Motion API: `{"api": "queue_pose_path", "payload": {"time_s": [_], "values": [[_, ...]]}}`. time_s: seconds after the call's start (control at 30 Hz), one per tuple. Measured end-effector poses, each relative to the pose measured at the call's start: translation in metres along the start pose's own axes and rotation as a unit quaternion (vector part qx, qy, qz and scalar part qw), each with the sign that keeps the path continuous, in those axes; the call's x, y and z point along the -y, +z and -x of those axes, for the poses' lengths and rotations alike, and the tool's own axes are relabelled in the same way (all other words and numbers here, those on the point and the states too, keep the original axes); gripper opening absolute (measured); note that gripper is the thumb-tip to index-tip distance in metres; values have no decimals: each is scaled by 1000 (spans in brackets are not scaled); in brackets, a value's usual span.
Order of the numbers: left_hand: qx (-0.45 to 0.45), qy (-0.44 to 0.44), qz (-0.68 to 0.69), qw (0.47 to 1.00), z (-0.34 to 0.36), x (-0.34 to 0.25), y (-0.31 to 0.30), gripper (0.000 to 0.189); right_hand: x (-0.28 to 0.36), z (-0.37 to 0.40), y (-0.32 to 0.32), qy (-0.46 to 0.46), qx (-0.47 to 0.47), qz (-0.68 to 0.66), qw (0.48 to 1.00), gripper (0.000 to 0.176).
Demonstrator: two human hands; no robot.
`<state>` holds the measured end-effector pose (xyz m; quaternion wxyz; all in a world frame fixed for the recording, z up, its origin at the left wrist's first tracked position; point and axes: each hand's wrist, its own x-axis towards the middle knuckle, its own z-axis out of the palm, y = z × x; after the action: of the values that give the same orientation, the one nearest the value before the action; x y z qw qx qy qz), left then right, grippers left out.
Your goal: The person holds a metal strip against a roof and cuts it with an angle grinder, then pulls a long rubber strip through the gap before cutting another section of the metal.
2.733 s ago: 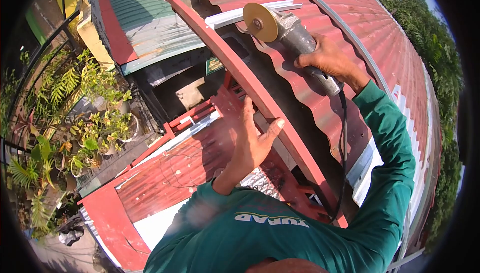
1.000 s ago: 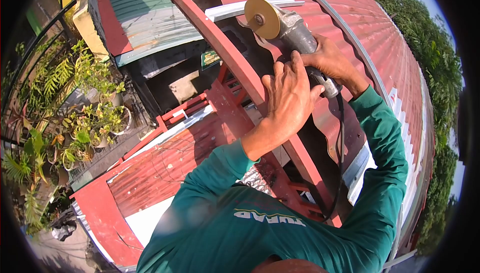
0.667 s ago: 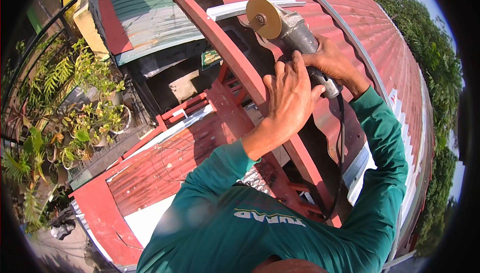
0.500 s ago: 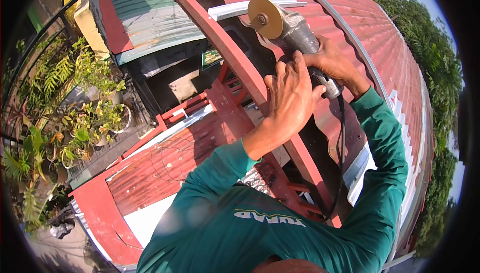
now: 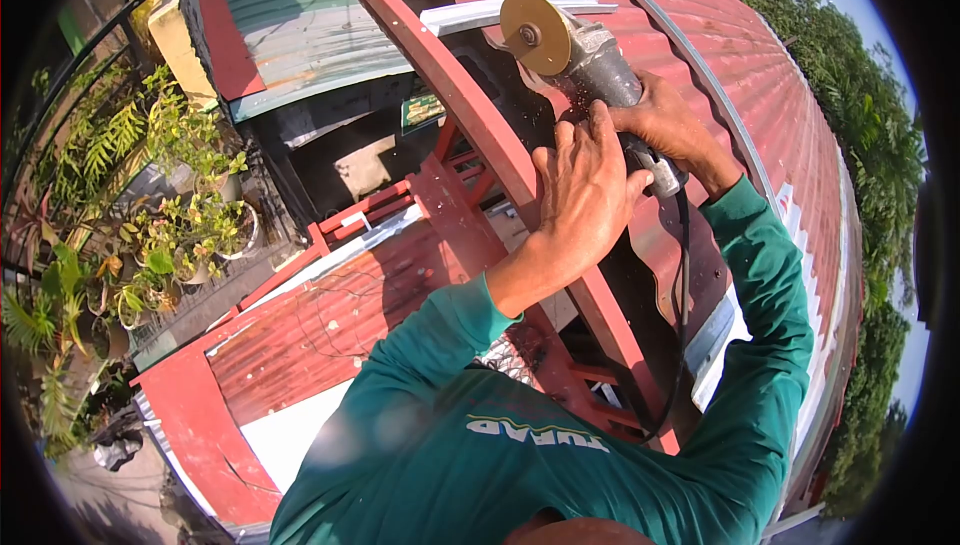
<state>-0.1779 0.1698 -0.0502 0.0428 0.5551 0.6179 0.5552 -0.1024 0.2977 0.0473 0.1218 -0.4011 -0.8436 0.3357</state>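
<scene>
I hold an angle grinder [image 5: 590, 55] with a yellowish cutting disc [image 5: 535, 19] over the edge of a red corrugated roof sheet [image 5: 740, 75]. My right hand [image 5: 672, 125] grips the grinder's rear handle, where the black cord [image 5: 684, 285] leaves it. My left hand [image 5: 582, 195] is laid over the grinder's body from the near side, fingers wrapped around it. The disc sits just beside a red curved steel beam [image 5: 470, 115] and under a grey metal strip [image 5: 500, 13]. Small bright specks fly below the disc.
Far below on the left stand potted plants [image 5: 180, 235] behind a black railing. A lower red roof [image 5: 320, 335] and a green roof [image 5: 290, 25] lie beneath the beam. Trees [image 5: 880, 145] border the right side. A grey curved rail [image 5: 700, 75] runs along the roof.
My left hand has left the red beam and now rests on the grinder's body. The grinder has stayed near the same spot, and specks now fly from the disc.
</scene>
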Motion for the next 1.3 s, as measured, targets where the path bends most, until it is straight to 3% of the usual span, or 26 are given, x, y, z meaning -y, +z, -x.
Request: {"api": "queue_pose_path", "payload": {"time_s": [0.4, 1.3], "values": [[-5, 4, -2, 1000, 0, -1, 0, 90, 1, 3, 2, -5, -15, 5, 1000, 65], [2, -8, -2, 1000, 1, -2, 1, 90, 8, 4, 0, 8, -4, 26, 1000, 70]]}}
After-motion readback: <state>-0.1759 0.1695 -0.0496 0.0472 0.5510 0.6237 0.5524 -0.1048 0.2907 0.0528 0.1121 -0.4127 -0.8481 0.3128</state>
